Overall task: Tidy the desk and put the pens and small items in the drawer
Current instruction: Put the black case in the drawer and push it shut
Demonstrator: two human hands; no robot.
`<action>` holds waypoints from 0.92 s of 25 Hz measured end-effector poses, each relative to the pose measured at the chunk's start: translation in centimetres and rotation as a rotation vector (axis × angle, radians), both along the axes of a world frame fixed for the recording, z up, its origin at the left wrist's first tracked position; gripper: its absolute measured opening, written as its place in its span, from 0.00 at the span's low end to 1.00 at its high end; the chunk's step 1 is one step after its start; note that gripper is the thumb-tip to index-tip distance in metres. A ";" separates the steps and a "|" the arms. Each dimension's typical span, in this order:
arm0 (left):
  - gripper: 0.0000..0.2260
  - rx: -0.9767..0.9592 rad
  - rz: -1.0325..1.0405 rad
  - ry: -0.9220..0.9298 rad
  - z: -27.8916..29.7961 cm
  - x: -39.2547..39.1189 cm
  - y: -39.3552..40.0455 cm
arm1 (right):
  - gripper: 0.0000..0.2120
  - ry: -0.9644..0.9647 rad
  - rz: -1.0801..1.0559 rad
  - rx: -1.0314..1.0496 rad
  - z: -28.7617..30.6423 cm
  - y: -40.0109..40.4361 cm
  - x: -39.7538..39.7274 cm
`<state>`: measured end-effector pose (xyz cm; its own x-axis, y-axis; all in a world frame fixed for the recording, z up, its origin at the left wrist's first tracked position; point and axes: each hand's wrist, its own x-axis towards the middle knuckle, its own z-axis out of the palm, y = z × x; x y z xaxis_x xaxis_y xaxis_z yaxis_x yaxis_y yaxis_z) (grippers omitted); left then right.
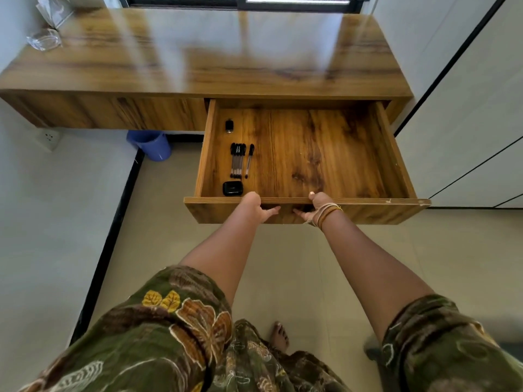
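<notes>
Head view is showing both hands, left hand (pixel 256 206) and right hand (pixel 314 206), gripping the near front of the drawer (pixel 339 212). Pens (pixel 237 159) are lying along its left side, so closing looks due.

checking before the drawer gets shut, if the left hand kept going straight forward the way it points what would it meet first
The left hand already rests on the drawer front, so that panel comes first. Were it to pass over the rim, the black case lies nearest in line, then the pens, though depth is hard to judge.

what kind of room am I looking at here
Probably a bedroom or home study: a wooden desk under a window, its open drawer holding pens, a blue bin beneath.
</notes>
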<state>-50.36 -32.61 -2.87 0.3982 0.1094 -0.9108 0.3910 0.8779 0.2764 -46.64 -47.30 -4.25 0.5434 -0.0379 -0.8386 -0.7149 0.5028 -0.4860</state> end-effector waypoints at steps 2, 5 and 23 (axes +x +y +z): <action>0.25 -0.005 0.040 -0.007 -0.3 0.9 -0.2 | 0.22 -0.018 -0.002 0.015 0.0 -0.1 0.8; 0.26 0.002 0.049 -0.008 -0.7 2.0 -0.1 | 0.22 -0.022 0.005 0.013 -0.2 0.2 1.9; 0.28 0.056 0.046 -0.090 -1.1 17.8 3.2 | 0.18 -0.082 0.068 -0.071 -1.2 3.7 18.2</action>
<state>-32.51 -29.40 -3.98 0.4718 0.1789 -0.8634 0.3222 0.8765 0.3577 -28.42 -43.56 -5.47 0.6131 -0.0563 -0.7880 -0.7029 0.4163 -0.5767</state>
